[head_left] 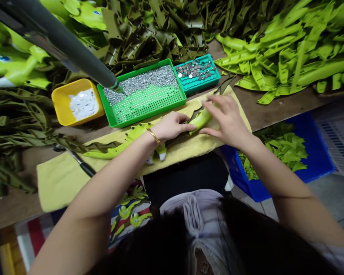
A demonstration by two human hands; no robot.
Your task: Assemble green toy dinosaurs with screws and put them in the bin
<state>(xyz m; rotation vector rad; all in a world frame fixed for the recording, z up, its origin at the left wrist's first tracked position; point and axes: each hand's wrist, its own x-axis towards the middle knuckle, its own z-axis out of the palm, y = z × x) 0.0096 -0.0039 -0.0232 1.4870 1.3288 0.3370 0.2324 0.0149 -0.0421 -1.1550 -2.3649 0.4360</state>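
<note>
We're looking down from the head camera, and the action is right at the centre of the bench; a bright green shaped piece [200, 121], possibly foam or fabric, is lying tilted between the two hands on a yellow cloth pad [60, 187]; the left hand [172, 126] is coming in from the near side, its fingers [186, 128] stretching out flat, not clenched, their tips just beside the piece's lower end; a gold bangle [153, 135] is sitting on that wrist; the right hand [226, 120] is spreading over the piece, its fingers [215, 103] draping across the upper part and its thumb [209, 131] running just below it, though how firmly they're gripping I can't tell; a long green toy part [111, 151] is lying on the pad left of the hands; a black-handled tool [86, 168] is resting beyond its left end; behind the hands, a green tray of metal studs [146, 95] is sitting beside a teal tray of metal discs [196, 72] and a yellow tub of white pieces [80, 101]; lime cut pieces [289, 65] are heaping up on the right, and a blue crate [312, 152] is holding more.
</note>
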